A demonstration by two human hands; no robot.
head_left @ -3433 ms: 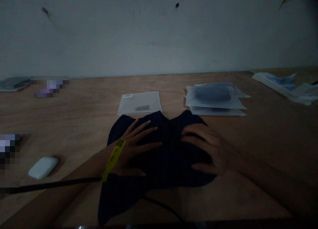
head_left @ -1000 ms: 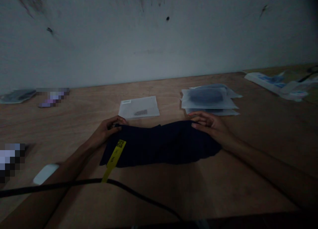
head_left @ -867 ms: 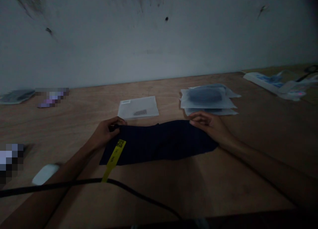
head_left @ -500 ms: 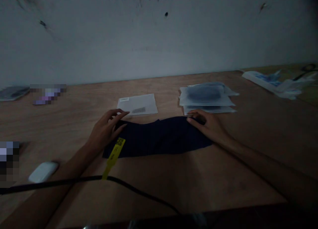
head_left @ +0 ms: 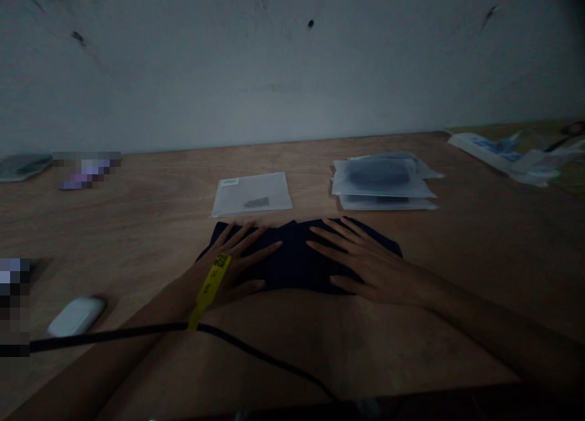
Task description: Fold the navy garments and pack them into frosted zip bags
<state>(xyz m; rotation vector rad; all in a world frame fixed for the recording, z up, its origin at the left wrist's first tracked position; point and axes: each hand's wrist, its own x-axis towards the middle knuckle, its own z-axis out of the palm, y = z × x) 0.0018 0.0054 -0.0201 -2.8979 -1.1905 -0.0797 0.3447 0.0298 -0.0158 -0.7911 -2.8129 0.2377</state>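
A folded dark navy cloth (head_left: 292, 259) lies flat on the wooden table (head_left: 283, 348). My left hand (head_left: 240, 256) rests on its left part with the fingers spread. On its right part lies my right hand (head_left: 361, 256), palm down and fingers apart. Both hands cover much of the fabric, so its full outline is hidden. Just beyond the cloth lies a flat frosted plastic bag (head_left: 251, 192) with a small label and printed text. To its right is a stack of frosted bags (head_left: 384, 180) with dark contents showing through.
A black cable (head_left: 256, 351) with a yellow tag (head_left: 210, 290) crosses in front of my left forearm. At the left sits a white rounded case (head_left: 77, 316). Crumpled plastic packaging (head_left: 512, 156) lies at the far right, and a wall (head_left: 274, 74) stands behind the table.
Both hands have gone from pinching near the cloth's upper corners to lying flat on it with spread fingers, closer to its middle.
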